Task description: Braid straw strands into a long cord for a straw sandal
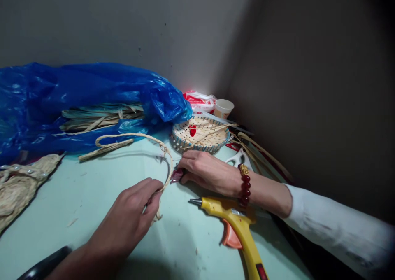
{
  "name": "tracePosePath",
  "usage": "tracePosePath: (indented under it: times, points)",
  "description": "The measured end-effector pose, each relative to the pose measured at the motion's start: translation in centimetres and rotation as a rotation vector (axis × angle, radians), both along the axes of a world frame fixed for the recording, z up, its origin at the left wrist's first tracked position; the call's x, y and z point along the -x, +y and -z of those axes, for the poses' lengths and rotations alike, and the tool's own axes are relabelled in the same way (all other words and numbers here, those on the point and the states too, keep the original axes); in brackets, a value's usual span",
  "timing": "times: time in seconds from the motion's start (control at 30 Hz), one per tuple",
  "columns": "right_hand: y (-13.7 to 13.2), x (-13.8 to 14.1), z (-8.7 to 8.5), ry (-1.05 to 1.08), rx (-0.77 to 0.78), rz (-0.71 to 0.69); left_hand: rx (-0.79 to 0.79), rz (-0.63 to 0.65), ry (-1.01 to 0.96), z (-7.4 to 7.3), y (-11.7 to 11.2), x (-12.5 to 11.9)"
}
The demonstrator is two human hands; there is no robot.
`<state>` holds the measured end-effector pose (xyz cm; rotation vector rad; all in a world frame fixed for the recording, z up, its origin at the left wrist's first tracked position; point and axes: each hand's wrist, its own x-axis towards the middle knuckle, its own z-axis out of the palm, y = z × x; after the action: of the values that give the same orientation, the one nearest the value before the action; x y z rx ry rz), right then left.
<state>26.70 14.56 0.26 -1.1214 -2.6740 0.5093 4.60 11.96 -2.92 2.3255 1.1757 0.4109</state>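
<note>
My left hand [132,208] is closed in a pinch on a twisted straw cord [148,137]. The cord curves up and back in a loop over the table, and its short end hangs below my fingers. Just to the right, my right hand [206,169] has its fingers closed around a small, shiny dark red thing [177,175], whose kind I cannot make out because the fingers cover most of it. Under my right wrist lies a yellow hot glue gun [243,226] with an orange trigger, its nozzle pointing left.
Behind my right hand sits a round woven basket [202,149] holding a red ornament and straw strands. White-handled scissors [239,158], a paper cup [224,107] and a red-white packet [199,102] are nearby. A blue plastic bag [101,80] with straw and a woven piece [18,193] lie left.
</note>
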Motion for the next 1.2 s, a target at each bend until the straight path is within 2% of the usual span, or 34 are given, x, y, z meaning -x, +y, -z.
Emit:
tracePosePath:
  times: [0.2,0.5,0.7,1.03,1.2]
  points:
    - [0.1,0.0,0.0,-0.026,-0.051,-0.005,-0.066,0.043,-0.005,-0.3,-0.1,0.2]
    - [0.2,-0.3,0.2,-0.032,-0.086,-0.012,-0.162,0.013,-0.086,-0.5,-1.1,0.2]
    - [0.3,-0.4,0.4,-0.054,-0.14,-0.022,-0.108,-0.049,0.063,-0.7,-0.2,0.2]
    - [0.5,-0.5,0.5,-0.014,-0.126,-0.053,-0.077,0.06,0.327,-1.2,1.1,-0.7]
    - [0.4,-0.4,0.4,-0.015,-0.123,-0.05,-0.086,0.055,0.242,-0.9,1.0,-0.8]
